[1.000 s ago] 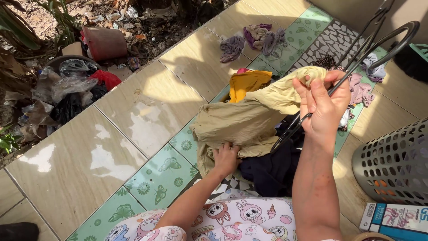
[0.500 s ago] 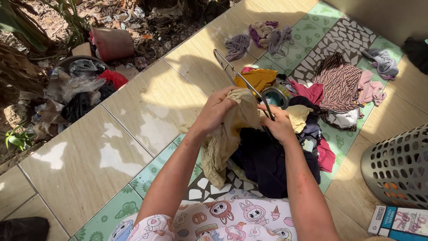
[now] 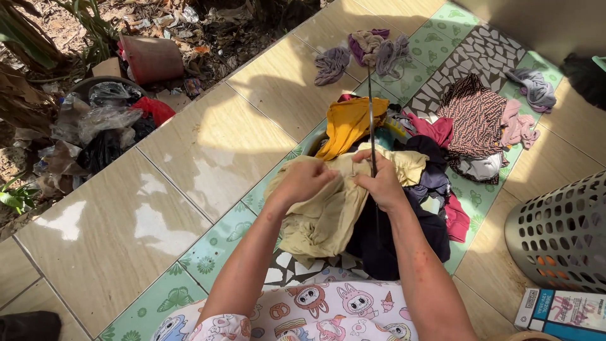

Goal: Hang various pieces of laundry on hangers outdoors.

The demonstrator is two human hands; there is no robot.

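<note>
we've swung the hanger (image 3: 371, 101) upright since a moment ago; our right hand (image 3: 382, 183) grips it, our left hand (image 3: 303, 181) pinches the beige garment (image 3: 325, 211) flatter over the pile.

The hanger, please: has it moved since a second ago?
Yes. The hanger has swung left from above the basket to the laundry pile, held by the right hand.

A flat rectangular carton (image 3: 560, 311), blue and white with a pink patch, lies on the floor just below the grey laundry basket (image 3: 562, 233), at its foot.
</note>
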